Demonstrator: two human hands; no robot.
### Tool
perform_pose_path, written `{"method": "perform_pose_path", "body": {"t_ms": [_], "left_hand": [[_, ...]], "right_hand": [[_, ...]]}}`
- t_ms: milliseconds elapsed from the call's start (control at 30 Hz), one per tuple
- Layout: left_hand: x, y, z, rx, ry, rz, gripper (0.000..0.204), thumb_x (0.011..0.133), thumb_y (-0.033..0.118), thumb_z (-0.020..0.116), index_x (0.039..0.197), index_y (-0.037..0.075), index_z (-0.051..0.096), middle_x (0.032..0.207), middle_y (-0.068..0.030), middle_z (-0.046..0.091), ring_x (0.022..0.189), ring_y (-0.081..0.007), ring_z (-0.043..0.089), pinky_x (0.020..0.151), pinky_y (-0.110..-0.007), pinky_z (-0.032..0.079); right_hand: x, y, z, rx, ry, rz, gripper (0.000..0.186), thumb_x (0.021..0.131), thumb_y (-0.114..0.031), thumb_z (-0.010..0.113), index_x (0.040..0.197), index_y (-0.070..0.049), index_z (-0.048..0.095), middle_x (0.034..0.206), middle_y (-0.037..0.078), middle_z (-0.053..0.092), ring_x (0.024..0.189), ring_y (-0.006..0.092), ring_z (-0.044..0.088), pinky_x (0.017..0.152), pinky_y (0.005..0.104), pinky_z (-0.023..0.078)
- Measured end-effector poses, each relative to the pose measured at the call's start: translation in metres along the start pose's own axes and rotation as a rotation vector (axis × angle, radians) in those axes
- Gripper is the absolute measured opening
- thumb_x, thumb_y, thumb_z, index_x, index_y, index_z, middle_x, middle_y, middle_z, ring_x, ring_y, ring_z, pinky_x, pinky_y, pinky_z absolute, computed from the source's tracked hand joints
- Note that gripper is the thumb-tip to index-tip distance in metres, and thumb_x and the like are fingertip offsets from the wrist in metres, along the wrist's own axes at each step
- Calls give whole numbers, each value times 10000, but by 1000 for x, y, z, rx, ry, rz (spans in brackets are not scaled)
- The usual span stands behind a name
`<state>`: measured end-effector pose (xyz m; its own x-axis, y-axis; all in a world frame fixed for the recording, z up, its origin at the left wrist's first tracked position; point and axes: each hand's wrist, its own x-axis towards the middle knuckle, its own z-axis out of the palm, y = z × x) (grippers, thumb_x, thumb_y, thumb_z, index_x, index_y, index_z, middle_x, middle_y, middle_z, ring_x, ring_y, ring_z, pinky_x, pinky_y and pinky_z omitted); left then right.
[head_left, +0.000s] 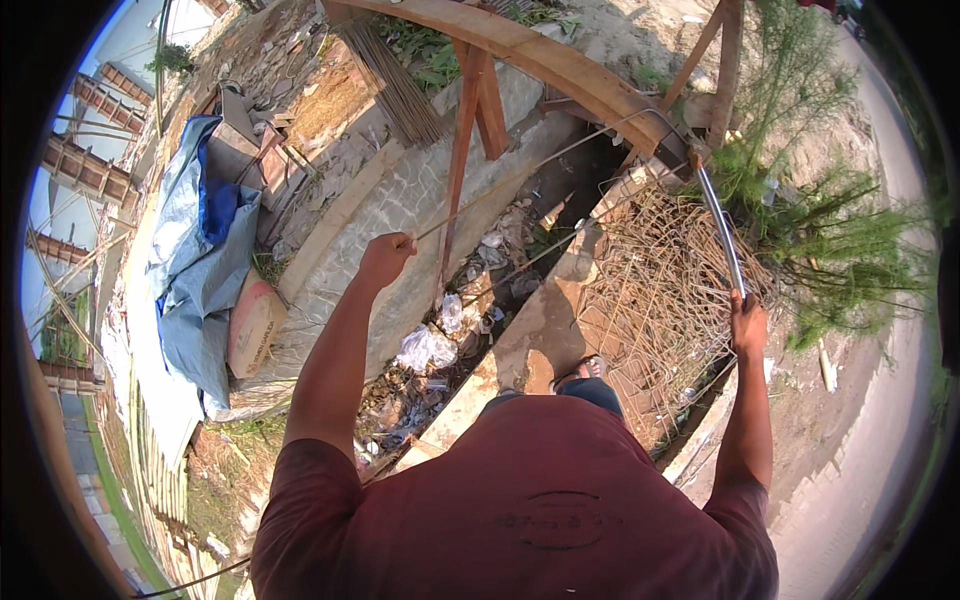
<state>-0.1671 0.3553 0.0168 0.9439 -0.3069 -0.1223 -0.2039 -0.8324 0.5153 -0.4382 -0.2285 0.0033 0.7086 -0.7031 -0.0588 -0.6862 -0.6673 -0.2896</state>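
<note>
My left hand (388, 258) is closed on the end of a thin metal rod (520, 175). The rod slopes up and rightward to the end of a wooden beam (560, 48). There it meets the upper part of a silvery metal bar (716, 205). Down at the bar's lower end, my right hand (747, 322) is wrapped round it. Just left of the bar lies a tangled heap of bent thin rods (655, 285). How the rod is fixed at the beam's end is too small to tell.
Wooden posts (474, 100) prop the beam. Below it runs a ditch with litter and white plastic (428, 348), beside a concrete ledge (530, 335) by my foot. A blue tarp (195, 290) and a sack (257, 325) lie left. Green feathery branches (850, 240) spread at right.
</note>
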Motion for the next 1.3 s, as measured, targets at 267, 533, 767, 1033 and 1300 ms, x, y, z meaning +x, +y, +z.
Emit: {"method": "perform_pose_path", "body": {"t_ms": [267, 533, 767, 1033, 1300], "left_hand": [[-157, 61, 59, -633, -155, -529, 239, 906, 223, 568, 770, 29, 599, 623, 39, 432, 588, -58, 348, 541, -256, 306], [-149, 180, 47, -528, 274, -263, 163, 904, 134, 575, 819, -3, 594, 651, 26, 489, 616, -65, 393, 550, -247, 339], [-25, 273, 123, -944, 285, 266, 244, 928, 119, 481, 1118, -11, 561, 841, 2, 489, 693, -70, 391, 623, -226, 325], [68, 336, 173, -775, -207, 665, 450, 811, 65, 567, 1241, -11, 457, 1090, -141, 523, 995, -221, 522, 864, -335, 411], [282, 491, -70, -601, 583, 1340, 510, 868, 244, 594, 1289, 8, 430, 1246, -178, 474, 1172, -307, 451, 1007, -412, 335]], "right_hand": [[-8, -5, 77, 670, 153, 4, 272, 883, -229, 652, 731, -52, 512, 590, -48, 410, 572, 56, 360, 492, 254, 322], [9, -113, -2, 1178, -91, -235, 251, 894, -213, 642, 752, -28, 546, 608, 23, 576, 504, 71, 499, 488, 237, 418], [9, -272, -89, 1741, -264, -372, 327, 920, -182, 592, 1165, 18, 509, 1050, 116, 626, 998, 190, 602, 845, 311, 480], [94, -238, -79, 1604, 229, -167, 260, 878, -195, 641, 975, -50, 449, 679, 14, 478, 567, 90, 451, 514, 236, 386], [73, -110, -91, 1379, 397, -8, 163, 843, -172, 612, 859, -48, 507, 668, -6, 492, 584, 66, 426, 515, 240, 333]]}}
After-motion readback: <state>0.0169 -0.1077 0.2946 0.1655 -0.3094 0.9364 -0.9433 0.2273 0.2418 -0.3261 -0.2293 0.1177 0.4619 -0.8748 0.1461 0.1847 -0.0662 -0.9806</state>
